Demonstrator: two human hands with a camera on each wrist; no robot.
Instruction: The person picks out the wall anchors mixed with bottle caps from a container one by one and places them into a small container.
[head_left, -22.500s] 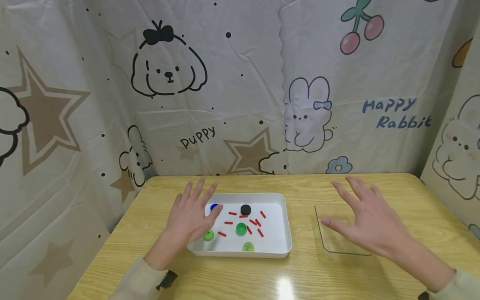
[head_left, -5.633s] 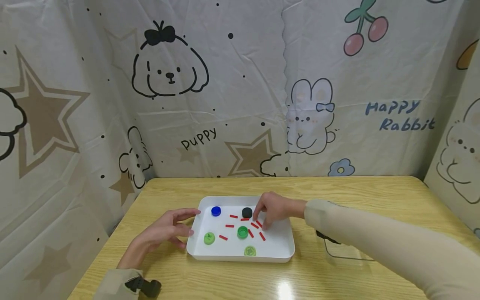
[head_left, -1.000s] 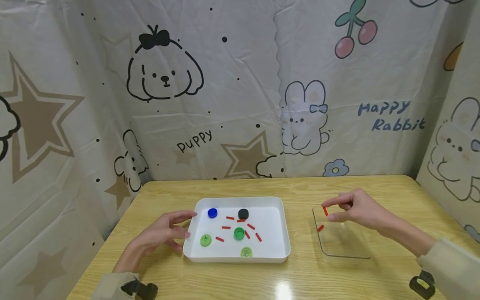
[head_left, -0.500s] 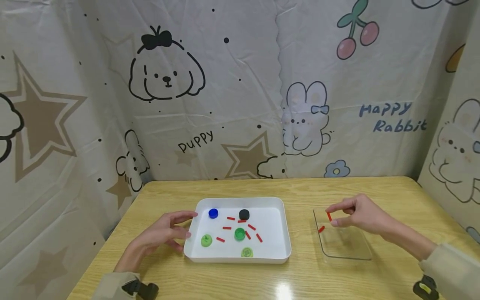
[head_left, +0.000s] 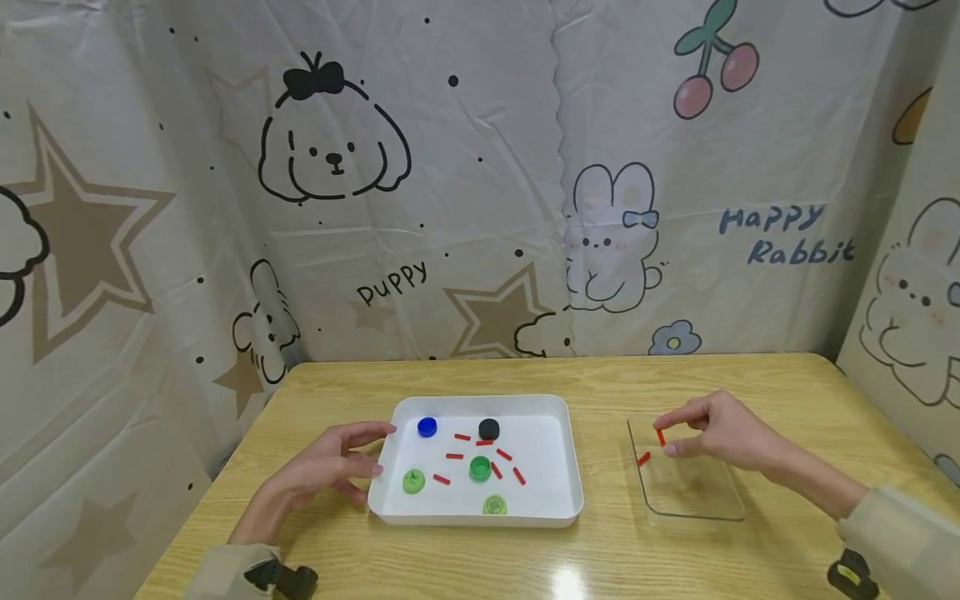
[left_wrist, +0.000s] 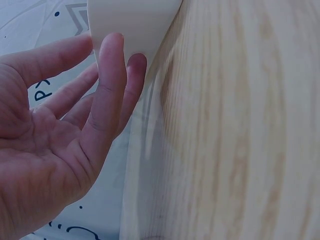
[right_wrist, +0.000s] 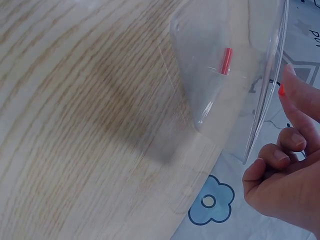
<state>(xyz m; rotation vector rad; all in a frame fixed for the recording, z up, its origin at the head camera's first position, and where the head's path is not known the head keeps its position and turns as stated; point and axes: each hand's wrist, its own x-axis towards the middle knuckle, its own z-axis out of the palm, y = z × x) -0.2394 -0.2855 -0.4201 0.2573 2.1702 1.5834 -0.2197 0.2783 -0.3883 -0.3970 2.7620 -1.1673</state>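
My left hand [head_left: 318, 464] rests its fingertips against the left wall of a white tray [head_left: 480, 405], fingers loosely bent; the left wrist view shows the fingertips at the tray's outer side. Between thumb and index finger my right hand [head_left: 723, 435] pinches a short red stick [head_left: 661, 437], upright over a clear plastic box [head_left: 693, 517]. Its other fingers are curled in. Another red stick [head_left: 643, 458] lies inside the box near its left wall, also plain in the right wrist view. Several red sticks [head_left: 453, 456] lie scattered in the tray.
Also in the tray are a blue cap [head_left: 427, 427], a black cap [head_left: 489, 429], a green cap [head_left: 480, 468] and two light green round pieces, one [head_left: 413, 481] at left, one at the front. A patterned curtain [head_left: 480, 208] hangs behind the wooden table [head_left: 465, 562].
Since the first frame, the left hand has come to the tray's side and one stick has gone into the box. Over the last second, the right hand has lowered slightly with another stick.
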